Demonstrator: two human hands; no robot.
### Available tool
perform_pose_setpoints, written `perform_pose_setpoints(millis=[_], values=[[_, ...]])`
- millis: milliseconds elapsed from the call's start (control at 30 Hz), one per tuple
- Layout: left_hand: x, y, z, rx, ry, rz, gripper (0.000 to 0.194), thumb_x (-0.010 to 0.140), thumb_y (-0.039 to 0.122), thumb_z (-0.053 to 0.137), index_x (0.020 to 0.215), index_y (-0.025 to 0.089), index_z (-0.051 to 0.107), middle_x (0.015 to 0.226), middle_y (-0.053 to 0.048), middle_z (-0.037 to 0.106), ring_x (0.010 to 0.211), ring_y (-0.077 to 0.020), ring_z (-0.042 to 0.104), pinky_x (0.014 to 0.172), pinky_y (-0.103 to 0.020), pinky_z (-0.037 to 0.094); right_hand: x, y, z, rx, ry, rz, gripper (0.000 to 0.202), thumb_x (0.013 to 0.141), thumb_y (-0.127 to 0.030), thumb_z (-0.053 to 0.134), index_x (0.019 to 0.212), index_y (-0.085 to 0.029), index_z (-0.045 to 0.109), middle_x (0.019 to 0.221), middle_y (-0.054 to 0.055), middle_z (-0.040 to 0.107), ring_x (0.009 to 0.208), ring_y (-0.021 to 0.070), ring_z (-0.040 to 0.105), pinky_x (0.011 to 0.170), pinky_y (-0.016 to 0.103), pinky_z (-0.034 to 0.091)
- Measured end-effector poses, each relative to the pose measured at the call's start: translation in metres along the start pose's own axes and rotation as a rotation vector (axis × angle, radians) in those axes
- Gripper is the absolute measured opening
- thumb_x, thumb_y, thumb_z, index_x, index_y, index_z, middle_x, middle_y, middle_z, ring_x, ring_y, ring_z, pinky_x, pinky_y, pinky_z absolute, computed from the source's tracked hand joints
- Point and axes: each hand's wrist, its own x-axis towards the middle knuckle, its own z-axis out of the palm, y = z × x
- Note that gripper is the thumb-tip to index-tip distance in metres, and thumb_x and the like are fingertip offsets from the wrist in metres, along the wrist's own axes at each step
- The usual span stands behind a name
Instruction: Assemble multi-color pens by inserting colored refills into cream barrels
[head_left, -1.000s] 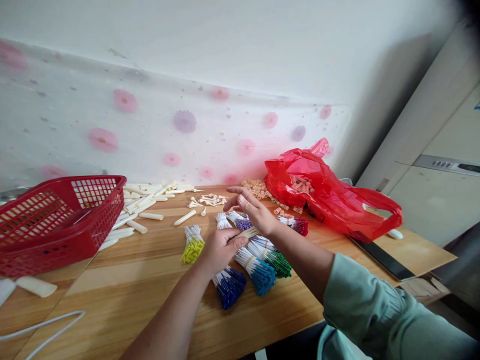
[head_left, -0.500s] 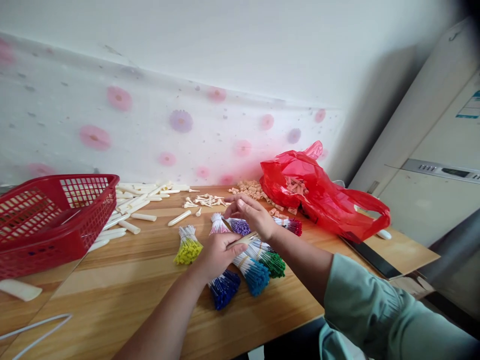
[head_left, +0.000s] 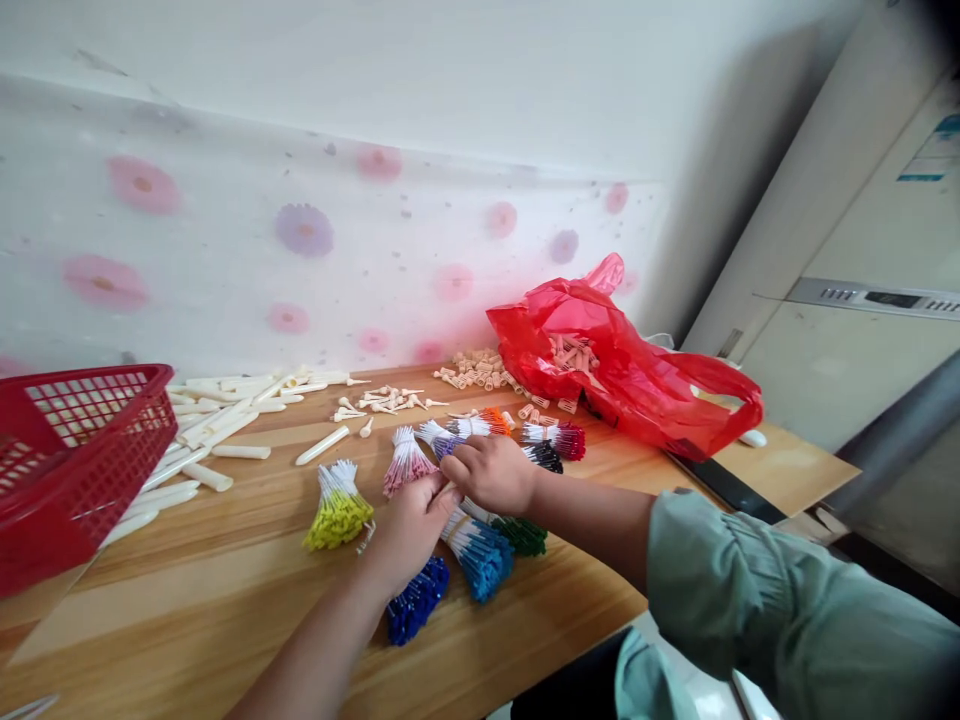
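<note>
Evidently, the right grip has changed most: the right hand [head_left: 495,475], earlier raised with its fingers extended, is now folded inward and meets the left hand [head_left: 409,525] at the fingertips. Both grips are closed, thumb and fingers drawn together. The pale strip previously visible between them is now hidden from view; whether either hand holds it cannot be told.

The hands are above the coloured-tip bundles on the desk [head_left: 225,570]. The dark-blue bundle [head_left: 418,600] lies just below the left hand, partly covered by it. The light-blue bundle [head_left: 480,560], bound with a band, and the green bundle [head_left: 527,535] lie beneath and beside the right hand. The pink bundle [head_left: 409,460] is just beyond the left hand, and the yellow bundle [head_left: 337,510] is apart from it on its outer side.

With the right hand lowered, the orange bundle [head_left: 495,420] and the black bundle [head_left: 545,457] are now exposed to view, near the crimson bundle [head_left: 568,440]. The view has also swung, so the red basket [head_left: 112,480] is more heavily cropped. The red plastic bag [head_left: 645,390] stands beyond the bundles, with pale pink pieces [head_left: 574,352] inside its mouth.
</note>
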Motion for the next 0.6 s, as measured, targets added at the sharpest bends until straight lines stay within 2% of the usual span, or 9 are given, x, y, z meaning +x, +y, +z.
perform_pose_setpoints(millis=[100,200,267,367,433,500,600], values=[[-0.003,0.003,0.005,0.279,0.003,0.008,0.023,0.088,0.031,0.044,0.086,0.017,0.063,0.080,-0.009,0.070,0.076,-0.0247,0.064,0.067,-0.032,0.043,0.011,0.001,-0.001,0.011,-0.054,0.028,0.021,0.092,-0.022,0.041,0.101,-0.015,0.058,0.082,0.011,0.068,0.073,0.0231,0.065,0.059,0.032,0.047],[-0.008,0.007,0.011,0.474,0.008,0.017,0.020,0.086,0.030,0.048,0.090,0.017,0.064,0.081,-0.013,0.071,0.079,-0.0299,0.065,0.071,-0.038,0.043,0.010,0.004,-0.005,0.044,-0.152,0.009,0.012,0.077,-0.028,0.064,0.082,-0.017,0.062,0.067,0.006,0.067,0.060,0.0212,0.064,0.050,0.027,0.043],[-0.009,0.013,0.012,0.555,0.004,0.020,0.022,0.086,0.031,0.048,0.092,0.017,0.064,0.081,-0.013,0.071,0.078,-0.0303,0.066,0.070,-0.038,0.043,0.002,0.005,-0.010,0.058,-0.169,-0.004,0.014,0.071,-0.028,0.069,0.077,-0.018,0.062,0.065,0.004,0.067,0.060,0.0205,0.064,0.050,0.026,0.043],[0.000,0.031,0.003,0.599,-0.014,0.013,0.028,0.091,0.030,0.039,0.090,0.016,0.063,0.079,-0.012,0.071,0.074,-0.0257,0.067,0.064,-0.032,0.045,-0.013,0.007,-0.020,0.041,-0.066,0.030,0.018,0.088,-0.025,0.050,0.099,-0.016,0.060,0.091,0.010,0.069,0.083,0.0232,0.064,0.065,0.031,0.048],[0.011,0.047,-0.006,0.590,-0.067,0.048,0.032,0.093,0.032,0.036,0.083,0.018,0.063,0.079,-0.007,0.072,0.073,-0.0201,0.067,0.062,-0.027,0.046,-0.018,0.013,-0.027,0.030,-0.005,0.053,0.026,0.095,-0.022,0.036,0.107,-0.014,0.057,0.104,0.014,0.066,0.097,0.0247,0.060,0.075,0.036,0.047],[0.022,0.060,-0.014,0.607,-0.094,0.088,0.031,0.092,0.037,0.039,0.085,0.020,0.064,0.084,-0.004,0.073,0.078,-0.0193,0.067,0.064,-0.025,0.046,-0.015,0.024,-0.031,0.033,0.009,0.082,0.028,0.096,-0.022,0.034,0.108,-0.012,0.057,0.102,0.016,0.066,0.096,0.0252,0.060,0.076,0.038,0.046],[0.034,0.067,-0.015,0.699,-0.041,0.101,0.026,0.089,0.035,0.044,0.093,0.018,0.064,0.089,-0.011,0.072,0.085,-0.0270,0.067,0.072,-0.034,0.046,0.001,0.042,-0.032,0.058,-0.036,0.111,0.023,0.091,-0.027,0.050,0.103,-0.010,0.060,0.089,0.012,0.068,0.080,0.0221,0.064,0.068,0.034,0.048]])
